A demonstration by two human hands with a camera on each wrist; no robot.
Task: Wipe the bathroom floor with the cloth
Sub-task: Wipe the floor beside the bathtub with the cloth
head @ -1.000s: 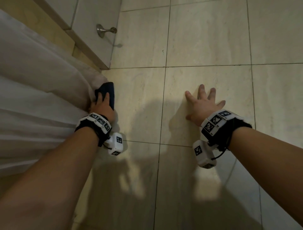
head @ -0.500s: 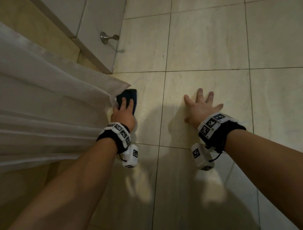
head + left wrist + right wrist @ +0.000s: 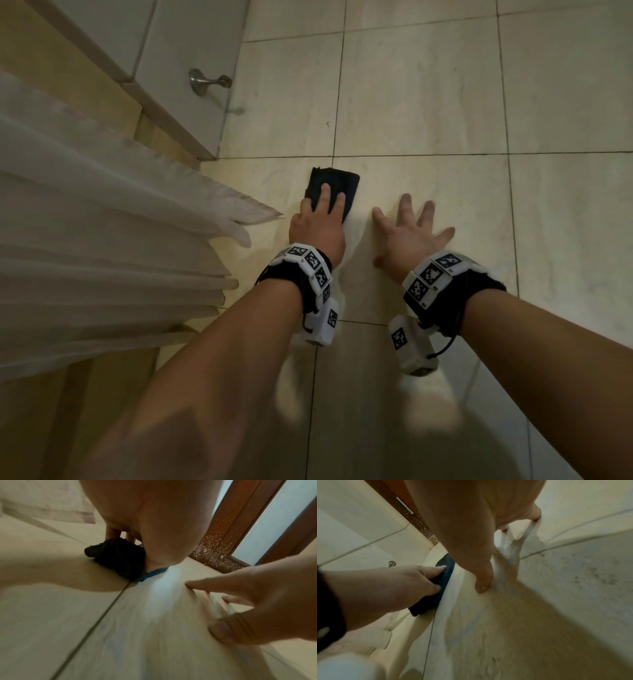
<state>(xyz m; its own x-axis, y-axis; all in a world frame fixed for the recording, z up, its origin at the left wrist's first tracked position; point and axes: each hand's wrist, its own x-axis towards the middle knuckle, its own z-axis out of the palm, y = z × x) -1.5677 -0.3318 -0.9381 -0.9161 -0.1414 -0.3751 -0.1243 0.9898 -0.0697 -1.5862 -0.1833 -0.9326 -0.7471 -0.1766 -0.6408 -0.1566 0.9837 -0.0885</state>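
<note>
a person's left hand presses a folded dark blue cloth flat against the pale tiled bathroom floor, fingers laid straight over it, while the right hand rests just beside it with fingers spread wide on the bare tile, holding nothing. the cloth lies on a tile just left of a grout line, near the hem of a white pleated curtain. beyond it, a metal door stop juts from the base of a white panel.

left hand presses cloth | right hand spread flat on floor
</note>
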